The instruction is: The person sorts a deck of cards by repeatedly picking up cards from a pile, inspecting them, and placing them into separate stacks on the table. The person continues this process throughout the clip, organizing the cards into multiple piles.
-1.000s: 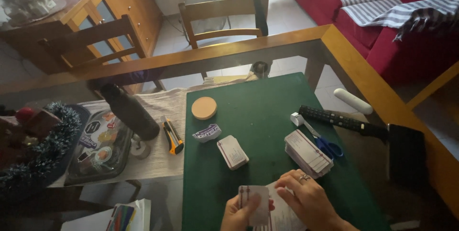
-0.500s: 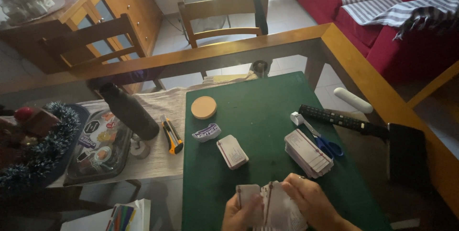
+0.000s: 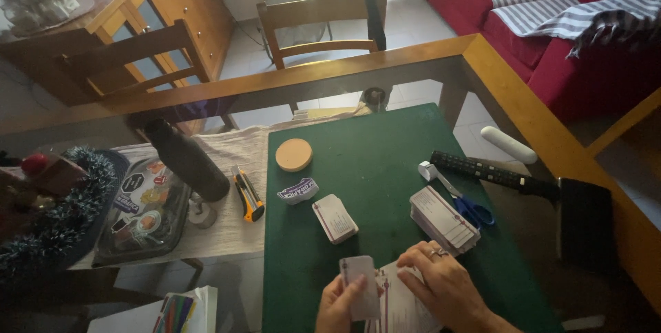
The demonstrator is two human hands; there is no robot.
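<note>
A single card (image 3: 359,285) is pinched upright in the left hand (image 3: 337,305), low on the green mat (image 3: 385,154); the right hand (image 3: 447,288) is spread flat on loose cards (image 3: 403,305), nothing gripped. Those could easily get fanned off the mat. The counter is glass with a wood frame, with chairs (image 3: 323,23) and a red sofa (image 3: 551,23) behind.

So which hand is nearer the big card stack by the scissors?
Right. The right hand lies just below the stack, nearly touching; the left hand is farther left, holding a card.
</note>
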